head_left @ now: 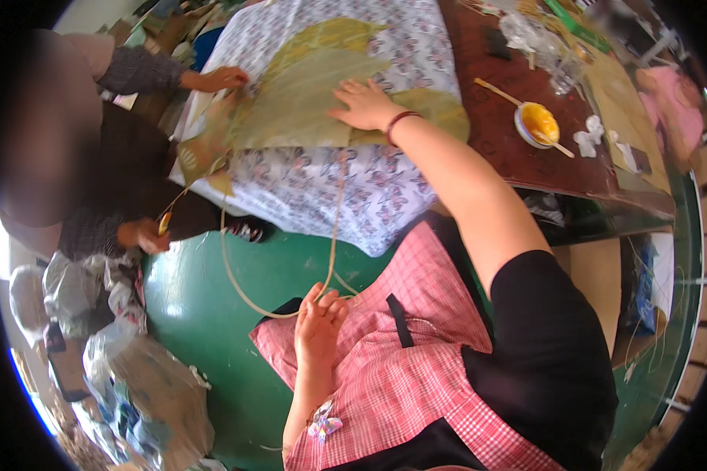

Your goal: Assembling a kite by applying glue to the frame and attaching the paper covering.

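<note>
A thin, translucent yellow-green sheet (302, 110) with leaf-like outlines lies on the patterned cloth (291, 177) over the table. My right hand (365, 106) rests on it, fingers spread and palm down. Low in front of my apron, my left hand (320, 323) is closed on a thin pale cane strip (335, 235). The strip runs up from my fingers to the sheet's near edge. A curved length (238, 286) bows out to the left and back to the hand. Another person's hand (216, 79) touches the sheet's left side; their lower hand (145, 235) is near a small yellow-handled tool (165, 222).
On the brown tabletop (487, 149) to the right stands a bowl of orange-yellow paste (539, 124) with sticks. Crumpled plastic (530, 39) and white scraps (588, 136) lie near it. Large plastic bags (153, 377) stand on the green floor (188, 275) at left.
</note>
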Demonstrator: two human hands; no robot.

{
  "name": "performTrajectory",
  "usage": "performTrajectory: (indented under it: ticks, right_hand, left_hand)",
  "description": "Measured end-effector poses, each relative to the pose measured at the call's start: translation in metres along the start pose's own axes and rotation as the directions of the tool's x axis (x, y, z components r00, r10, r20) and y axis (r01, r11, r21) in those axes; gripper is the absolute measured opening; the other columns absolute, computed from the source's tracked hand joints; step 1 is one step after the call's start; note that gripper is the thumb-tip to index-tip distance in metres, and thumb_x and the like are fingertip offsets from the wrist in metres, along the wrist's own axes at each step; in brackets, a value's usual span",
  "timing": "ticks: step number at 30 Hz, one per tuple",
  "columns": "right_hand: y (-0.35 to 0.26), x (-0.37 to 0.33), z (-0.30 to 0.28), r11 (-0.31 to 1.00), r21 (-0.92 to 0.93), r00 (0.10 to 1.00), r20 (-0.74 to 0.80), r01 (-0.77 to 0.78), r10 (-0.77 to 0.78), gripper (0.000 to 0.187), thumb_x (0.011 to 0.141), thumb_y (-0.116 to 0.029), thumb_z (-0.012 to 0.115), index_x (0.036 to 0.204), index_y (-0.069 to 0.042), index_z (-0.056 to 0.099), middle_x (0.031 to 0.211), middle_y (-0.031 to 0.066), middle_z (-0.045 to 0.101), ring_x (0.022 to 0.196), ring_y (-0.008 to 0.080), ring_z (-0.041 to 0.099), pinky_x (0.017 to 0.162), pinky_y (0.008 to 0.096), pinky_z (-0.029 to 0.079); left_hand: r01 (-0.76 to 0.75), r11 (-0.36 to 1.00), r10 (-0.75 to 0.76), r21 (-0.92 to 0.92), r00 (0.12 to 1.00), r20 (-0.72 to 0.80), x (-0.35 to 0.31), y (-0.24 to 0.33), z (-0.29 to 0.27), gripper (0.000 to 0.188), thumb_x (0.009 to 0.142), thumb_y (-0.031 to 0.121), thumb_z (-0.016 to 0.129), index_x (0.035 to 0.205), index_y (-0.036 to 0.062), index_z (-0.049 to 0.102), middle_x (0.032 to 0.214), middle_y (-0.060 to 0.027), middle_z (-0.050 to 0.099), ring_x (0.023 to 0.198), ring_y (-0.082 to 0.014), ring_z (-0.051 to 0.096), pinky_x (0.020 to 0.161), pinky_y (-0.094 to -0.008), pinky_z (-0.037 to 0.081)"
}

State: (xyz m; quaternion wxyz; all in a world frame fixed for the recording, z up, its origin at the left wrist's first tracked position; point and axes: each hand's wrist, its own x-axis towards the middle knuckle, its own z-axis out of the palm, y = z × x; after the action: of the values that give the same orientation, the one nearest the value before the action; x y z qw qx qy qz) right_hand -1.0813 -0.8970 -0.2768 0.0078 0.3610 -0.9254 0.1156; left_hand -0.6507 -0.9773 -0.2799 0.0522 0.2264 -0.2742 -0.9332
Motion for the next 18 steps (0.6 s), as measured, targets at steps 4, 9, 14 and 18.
performTrajectory:
  ticks: [4, 9, 14, 18]
  right_hand:
    - [-0.023, -0.008, -0.011, 0.984, 0.117, 0.852, -0.521, 0.133, -0.053, 0.045, 0.085, -0.041, 0.055, 0.108, -0.003, 0.061, 0.119, 0.0136, 0.055, 0.111, 0.0315, 0.050, 0.097, 0.0462, 0.035]
    - [-0.009, -0.165, -0.102, 0.955, 0.063, 0.576, -0.808, 0.289, -0.121, 0.017, 0.075, -0.013, 0.063, 0.092, -0.009, 0.063, 0.099, 0.0108, 0.060, 0.094, 0.0294, 0.057, 0.080, 0.0419, 0.045]
    - [0.119, -0.291, -0.126, 0.749, -0.327, 0.581, -0.808, -0.576, 0.094, 0.027, 0.074, -0.012, 0.063, 0.101, -0.012, 0.062, 0.098, 0.0095, 0.056, 0.099, 0.0306, 0.051, 0.082, 0.0407, 0.044]
    - [0.177, -0.314, -0.109, 0.906, -0.015, 0.811, -0.454, -0.422, 0.370, 0.028, 0.077, -0.014, 0.064, 0.104, -0.008, 0.062, 0.092, 0.0091, 0.059, 0.089, 0.0294, 0.055, 0.077, 0.0355, 0.047]
  left_hand:
    - [-0.118, 0.970, 0.151, 0.211, 0.977, -0.150, -0.012, 0.010, 0.021, 0.042, 0.095, 0.027, 0.047, 0.125, -0.0017, 0.041, 0.105, -0.0144, 0.059, 0.090, -0.0227, 0.059, 0.084, -0.0361, 0.048]
    - [-0.232, 0.897, 0.289, 0.375, 0.952, -0.102, -0.020, 0.036, 0.010, 0.039, 0.094, 0.022, 0.050, 0.124, -0.0036, 0.044, 0.101, -0.0126, 0.059, 0.086, -0.0177, 0.059, 0.078, -0.0290, 0.051]
    - [-0.268, 0.906, 0.319, 0.326, 0.941, -0.113, -0.016, 0.043, 0.006, 0.041, 0.093, 0.019, 0.052, 0.126, -0.0030, 0.041, 0.099, -0.0123, 0.058, 0.082, -0.0146, 0.057, 0.073, -0.0247, 0.051]
    - [-0.273, 0.898, 0.336, 0.346, 0.932, -0.134, -0.019, 0.042, -0.001, 0.030, 0.093, 0.017, 0.052, 0.119, 0.0034, 0.047, 0.101, -0.0113, 0.059, 0.082, -0.0141, 0.056, 0.071, -0.0218, 0.050]
